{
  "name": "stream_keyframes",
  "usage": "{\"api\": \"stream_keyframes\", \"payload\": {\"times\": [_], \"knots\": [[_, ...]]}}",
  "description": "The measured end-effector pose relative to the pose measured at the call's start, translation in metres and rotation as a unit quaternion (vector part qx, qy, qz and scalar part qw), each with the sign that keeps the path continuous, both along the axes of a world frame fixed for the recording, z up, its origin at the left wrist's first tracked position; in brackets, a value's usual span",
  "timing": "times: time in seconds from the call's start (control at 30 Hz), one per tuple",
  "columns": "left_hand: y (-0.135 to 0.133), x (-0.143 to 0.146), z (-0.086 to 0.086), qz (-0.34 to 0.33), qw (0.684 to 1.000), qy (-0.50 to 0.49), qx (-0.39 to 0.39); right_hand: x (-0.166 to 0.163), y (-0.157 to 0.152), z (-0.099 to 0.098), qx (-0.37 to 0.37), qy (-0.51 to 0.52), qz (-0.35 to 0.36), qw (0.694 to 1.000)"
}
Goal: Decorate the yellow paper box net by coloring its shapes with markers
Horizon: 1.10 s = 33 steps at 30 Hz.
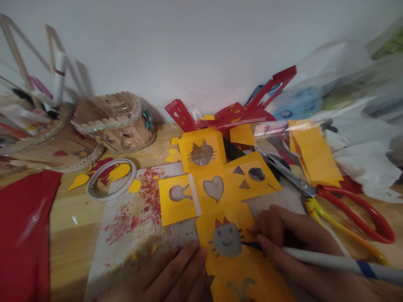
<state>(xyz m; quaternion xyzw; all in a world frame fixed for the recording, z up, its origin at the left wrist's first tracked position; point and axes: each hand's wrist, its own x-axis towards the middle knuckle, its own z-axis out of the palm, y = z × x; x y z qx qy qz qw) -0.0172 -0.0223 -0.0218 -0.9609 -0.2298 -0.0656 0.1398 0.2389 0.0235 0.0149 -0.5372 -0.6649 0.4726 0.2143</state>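
A yellow paper cutout point(233, 180), laid out as joined square panels, spreads across the middle of the head view. Its panels bear cut shapes: a cat head, a heart, a fish-like shape and a round smiling face point(227, 240) with drawn whiskers. My right hand point(292, 239) is closed around a white marker point(327, 258) with a blue band. The marker's dark tip touches or nearly touches the panel beside the smiling face's right whiskers. My left hand point(170, 272) lies flat with fingers stretched out, at the left edge of that same panel.
Red-handled scissors point(352, 205) and a yellow-handled tool point(343, 235) lie at right. A tape roll point(111, 178) sits left on a stained white board point(126, 226). Stick-built baskets point(126, 138), red cut paper point(226, 115), red sheets point(25, 235) and plastic bags point(362, 147) surround the work.
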Motion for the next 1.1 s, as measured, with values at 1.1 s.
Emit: {"api": "stream_keyframes", "payload": {"times": [1.1], "knots": [[0.008,0.009,0.006,-0.007,0.994,-0.103,0.018,-0.03,-0.031,-0.021,0.204,-0.029,-0.02,0.978]]}}
